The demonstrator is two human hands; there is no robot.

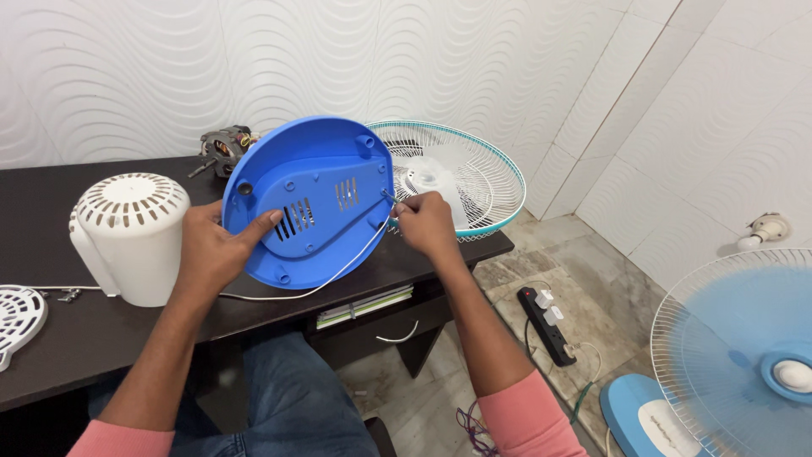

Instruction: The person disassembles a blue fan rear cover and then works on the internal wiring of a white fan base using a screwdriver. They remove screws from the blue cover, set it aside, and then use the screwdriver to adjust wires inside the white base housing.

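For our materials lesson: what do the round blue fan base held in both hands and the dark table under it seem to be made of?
Round blue fan base: likely moulded plastic, smooth with a slight sheen; moulded vent slots and screw posts suggest this. Dark table: probably laminated or painted wood board, matt and uniform dark brown; the look leaves it open.

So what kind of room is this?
Probably a small home fan-repair corner. A bare metal motor and a white wire fan guard lie on the dark wooden desk, and the left hand steadies a round blue plastic fan base.
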